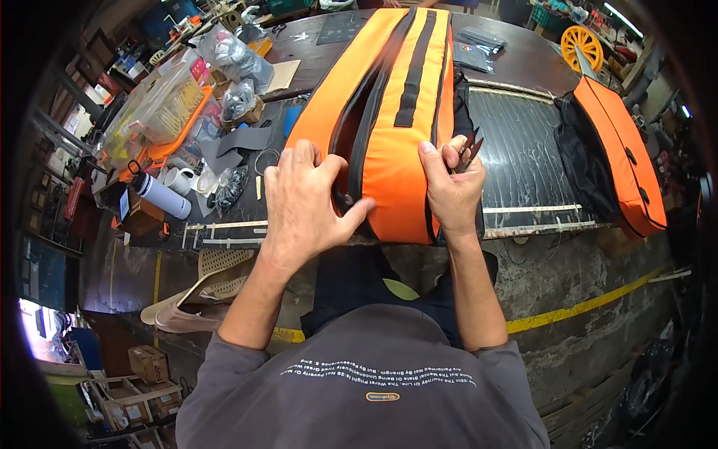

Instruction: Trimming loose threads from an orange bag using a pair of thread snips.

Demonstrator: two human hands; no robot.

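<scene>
A long orange bag with black trim and a black strap lies on the table in front of me, its long slit partly open. My left hand sits at the near end of the slit, fingers bent over the left orange panel. Its thumb is spread away and touches the orange panel right of the gap. My right hand is at the bag's right edge, thumb against the orange fabric. Small dark thread snips are held in it, with the pointed blades sticking up past the fingers. The bag's inside is mostly hidden in shadow.
Another orange and black bag lies at the table's right end, near a yellow wheel. On the left stand a white bottle, a mug and clear plastic boxes. A chair is below the table's left edge.
</scene>
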